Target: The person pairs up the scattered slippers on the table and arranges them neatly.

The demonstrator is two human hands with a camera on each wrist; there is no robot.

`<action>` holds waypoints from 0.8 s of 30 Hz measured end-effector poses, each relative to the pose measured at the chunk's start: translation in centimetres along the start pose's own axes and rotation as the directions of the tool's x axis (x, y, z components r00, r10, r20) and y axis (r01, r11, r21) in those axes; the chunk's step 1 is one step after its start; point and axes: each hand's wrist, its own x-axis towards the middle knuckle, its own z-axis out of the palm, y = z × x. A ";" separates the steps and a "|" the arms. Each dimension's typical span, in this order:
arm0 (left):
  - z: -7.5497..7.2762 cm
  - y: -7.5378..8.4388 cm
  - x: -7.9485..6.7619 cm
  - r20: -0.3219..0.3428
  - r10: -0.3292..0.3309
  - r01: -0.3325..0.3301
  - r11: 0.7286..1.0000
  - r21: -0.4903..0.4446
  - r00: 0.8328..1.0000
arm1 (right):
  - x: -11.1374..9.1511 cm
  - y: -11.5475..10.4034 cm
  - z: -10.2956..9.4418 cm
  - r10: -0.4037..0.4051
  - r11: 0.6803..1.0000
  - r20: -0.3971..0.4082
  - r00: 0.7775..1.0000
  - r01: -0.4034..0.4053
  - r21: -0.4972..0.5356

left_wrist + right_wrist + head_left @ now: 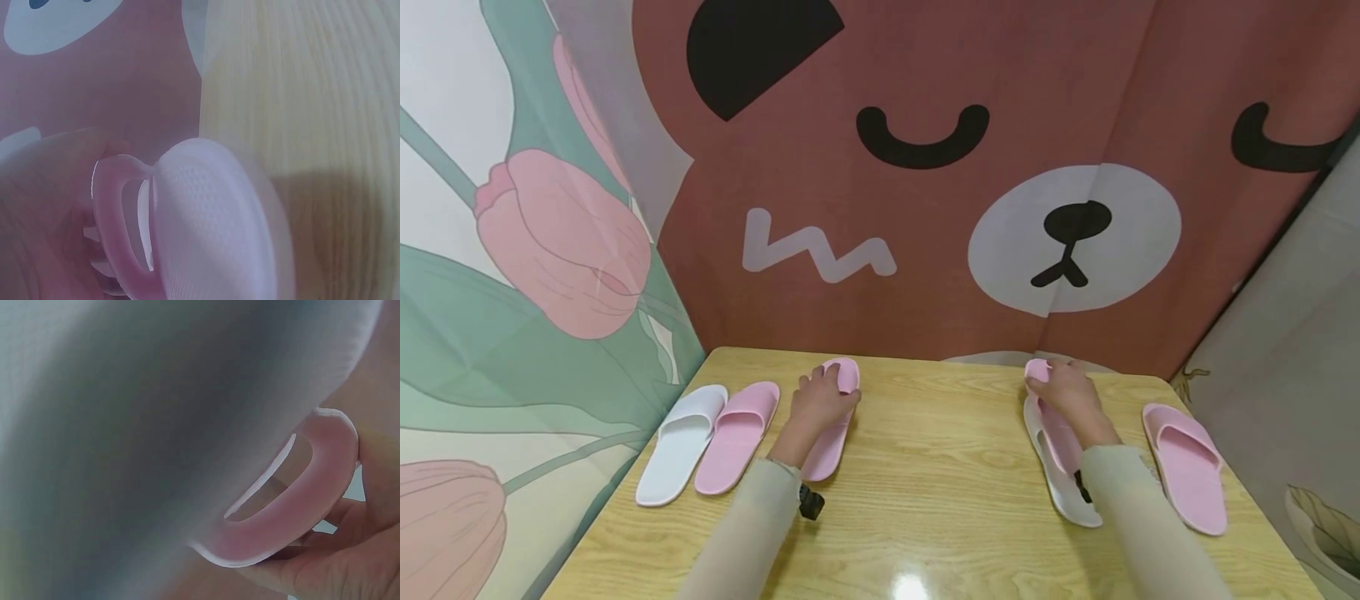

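Observation:
My left hand [823,400] grips a pink slipper [826,454] across its strap, left of the table's middle. In the left wrist view, the fingers curl over the outside of the strap [112,215]; the textured insole [206,231] shows beside it. Toward the right side, my right hand [1072,398] holds another pink slipper [1060,439] by the strap, above a white slipper [1070,500]. From the right wrist, thumb and fingers lie around the pink strap [300,506], while a blurred sole fills much of that view. Whether the pink slipper touches the white one, I cannot tell.
On the left of the wooden table [940,467], a white slipper [666,462] and a pink slipper [728,458] lie side by side. A single pink slipper [1197,487] lies near the right edge. A bear-print curtain [925,317] hangs behind the table.

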 end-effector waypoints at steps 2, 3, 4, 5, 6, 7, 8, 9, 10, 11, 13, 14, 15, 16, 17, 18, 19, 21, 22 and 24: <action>-0.1 0.2 0.0 -0.003 0.001 -0.001 1.000 -0.006 1.000 | 0.0 -0.3 0.1 0.000 1.000 -0.001 1.000 0.000 -0.007; -0.1 0.2 0.0 -0.004 0.001 -0.001 1.000 -0.005 1.000 | 0.0 -0.5 0.1 0.000 1.000 -0.001 1.000 0.000 -0.011; -0.1 0.3 0.0 -0.003 0.003 -0.003 1.000 -0.004 1.000 | -0.1 -0.7 0.0 0.003 1.000 0.002 1.000 -0.003 -0.015; -0.1 0.4 0.0 -0.002 0.005 -0.005 1.000 -0.004 1.000 | -0.1 -0.8 0.0 0.003 1.000 0.002 1.000 -0.003 -0.016; -0.1 0.4 0.0 -0.003 0.007 -0.007 1.000 -0.002 1.000 | -0.1 -1.0 0.0 0.003 1.000 0.001 1.000 -0.003 -0.013; -0.2 0.5 0.0 -0.003 0.007 -0.007 1.000 -0.001 1.000 | -0.1 -1.2 0.0 0.000 1.000 -0.002 1.000 0.000 -0.016; -0.1 0.5 -0.1 -0.005 0.008 -0.008 1.000 0.000 1.000 | -0.1 -1.3 0.0 -0.006 1.000 -0.006 1.000 0.006 -0.017; -0.1 0.6 -0.1 -0.005 0.009 -0.009 1.000 0.001 1.000 | 0.0 -1.5 0.0 -0.011 1.000 -0.013 1.000 0.011 -0.016; -0.1 0.6 -0.1 -0.006 0.011 -0.011 1.000 0.000 1.000 | 0.0 -1.7 0.0 -0.018 1.000 -0.020 1.000 0.018 -0.019; 0.0 0.6 -0.1 -0.006 0.011 -0.011 1.000 -0.004 1.000 | 0.1 -1.8 0.0 -0.028 0.999 -0.027 0.999 0.027 -0.023; 0.1 0.7 0.0 -0.006 0.011 -0.011 1.000 -0.007 1.000 | 0.2 -2.1 0.1 -0.037 0.999 -0.033 0.999 0.036 -0.029; 0.1 0.7 0.0 -0.005 0.010 -0.010 1.000 -0.010 1.000 | 0.2 -2.2 0.2 -0.037 0.999 -0.031 0.999 0.036 -0.029; 0.1 0.7 0.0 -0.003 0.008 -0.008 1.000 -0.012 1.000 | 0.3 -2.3 0.2 -0.034 0.999 -0.028 0.999 0.033 -0.029; 0.1 0.8 0.1 -0.004 0.008 -0.008 1.000 -0.015 1.000 | 0.3 -2.4 0.3 -0.031 0.999 -0.024 0.999 0.030 -0.028; 0.1 0.8 0.1 -0.004 0.007 -0.007 1.000 -0.018 1.000 | 0.3 -2.5 0.3 -0.027 0.999 -0.020 0.999 0.026 -0.024; 0.1 0.8 0.1 -0.004 0.006 -0.006 1.000 -0.018 1.000 | 0.4 -2.6 0.4 -0.024 1.000 -0.017 1.000 0.024 -0.019; 0.1 0.9 0.2 -0.004 0.005 -0.005 1.000 -0.018 1.000 | 0.4 -2.7 0.4 -0.021 1.000 -0.013 1.000 0.021 -0.016; 0.1 0.9 0.3 -0.002 0.002 -0.002 1.000 -0.018 1.000 | 0.4 -2.9 0.5 -0.020 1.000 -0.008 1.000 0.020 -0.015; 0.1 1.0 0.3 0.000 0.000 0.000 1.000 -0.019 1.000 | 0.4 -3.1 0.5 -0.017 1.000 -0.006 1.000 0.017 -0.014; 0.1 1.0 0.5 0.005 -0.004 0.004 1.000 -0.021 1.000 | 0.4 -3.3 0.5 -0.018 1.000 -0.004 1.000 0.018 -0.015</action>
